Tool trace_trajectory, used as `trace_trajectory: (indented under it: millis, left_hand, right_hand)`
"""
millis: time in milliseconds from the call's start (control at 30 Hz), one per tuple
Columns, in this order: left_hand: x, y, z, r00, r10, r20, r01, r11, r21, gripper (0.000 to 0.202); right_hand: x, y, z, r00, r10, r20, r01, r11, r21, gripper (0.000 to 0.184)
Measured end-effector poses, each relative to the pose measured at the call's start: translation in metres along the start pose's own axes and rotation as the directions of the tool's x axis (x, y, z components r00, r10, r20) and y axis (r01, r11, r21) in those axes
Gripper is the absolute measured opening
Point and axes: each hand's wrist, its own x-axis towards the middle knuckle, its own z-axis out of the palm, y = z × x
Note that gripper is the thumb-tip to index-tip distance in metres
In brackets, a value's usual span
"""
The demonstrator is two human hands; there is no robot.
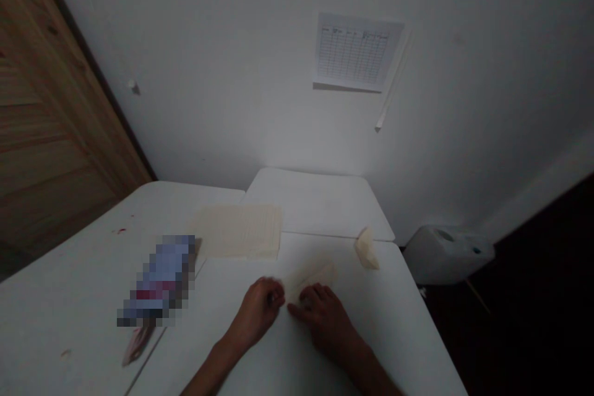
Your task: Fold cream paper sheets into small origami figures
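Note:
My left hand (258, 310) and my right hand (321, 315) rest close together on a white table (380, 322), fingers curled down onto a small cream sheet of paper (312, 276). Both hands pinch or press the sheet's near edge. The paper looks partly folded and lies flat, pointing away to the right. A folded cream paper piece (366, 247) stands beyond my right hand, near the table's far right edge. A stack of cream paper sheets (241, 230) lies beyond my left hand.
A blurred-out blue and red object (160, 281) lies at the left, with a pinkish item (137, 343) below it. A second white table (320, 201) meets the wall. A printed chart (355, 52) hangs on the wall. A white container (448, 253) stands at the right.

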Motion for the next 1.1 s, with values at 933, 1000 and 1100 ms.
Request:
trace_trajectory:
  millis: [933,1000,1100]
  left_hand:
    - [-0.057,-0.008,0.004,0.969,0.246,0.022,-0.213,0.784,0.583,0.039]
    - [-0.057,-0.009,0.005,0.966,0.259,0.026,-0.224,0.779,0.585,0.039]
    - [-0.057,-0.008,0.005,0.962,0.274,0.021,-0.234,0.777,0.584,0.038]
  right_hand:
    - [0.000,-0.002,-0.002,0.999,0.015,0.053,-0.014,0.999,-0.035,0.041]
    - [0.003,-0.004,-0.007,0.997,-0.020,0.074,0.024,0.998,-0.052,0.045]
    - [0.008,-0.010,-0.016,0.994,-0.050,0.099,0.058,0.995,-0.076,0.048]
